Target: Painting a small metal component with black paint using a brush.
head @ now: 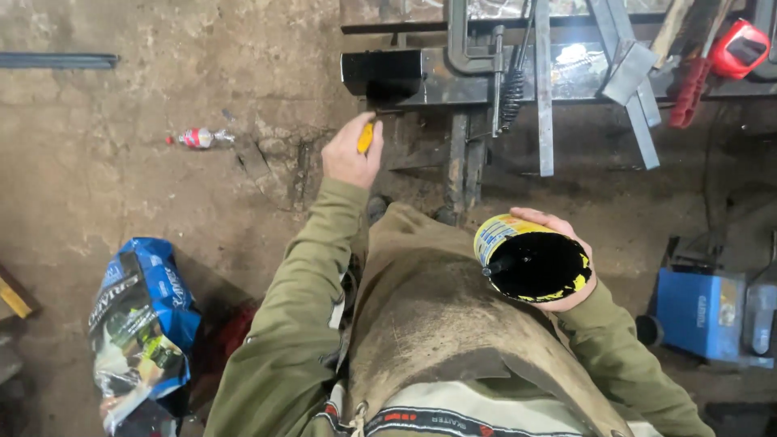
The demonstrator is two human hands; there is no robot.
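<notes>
My left hand [351,154] is closed around a yellow-handled paintbrush [366,136] — its tip reaches up to the underside of a black-painted steel box section [387,74] just above my knuckles. My right hand [558,259] cups an open paint can [530,257], fingers wrapped round its yellow wall, black paint inside and its mouth tilted toward me. A C-clamp [473,57] grips the steel just right of the brush. Far left of my left hand, a plastic bottle [200,138] lies on the concrete floor [121,178] — a blue bag [142,324] sits below my elbow.
</notes>
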